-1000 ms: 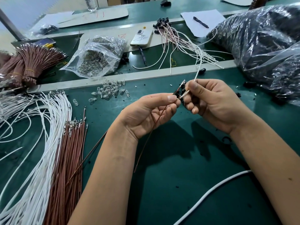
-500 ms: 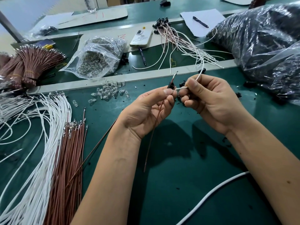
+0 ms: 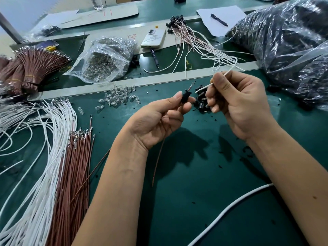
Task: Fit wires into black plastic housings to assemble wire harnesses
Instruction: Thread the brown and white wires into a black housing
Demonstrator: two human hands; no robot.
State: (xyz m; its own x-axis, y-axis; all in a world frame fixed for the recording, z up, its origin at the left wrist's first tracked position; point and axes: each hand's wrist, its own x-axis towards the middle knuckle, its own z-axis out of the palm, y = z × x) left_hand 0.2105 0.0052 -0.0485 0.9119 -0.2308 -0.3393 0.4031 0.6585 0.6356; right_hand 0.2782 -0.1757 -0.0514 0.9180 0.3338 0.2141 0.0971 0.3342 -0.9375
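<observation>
Now the left hand pinches a black housing, while the right hand pinches a white wire.

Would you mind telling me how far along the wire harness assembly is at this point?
Done: a pile of finished harnesses lies at the back of the bench. In hand: the left hand pinches a black housing with a brown wire already through it, while the right hand holds a white wire just short of it. Left: seating that wire, then the white wires and brown wires still loose.
</observation>
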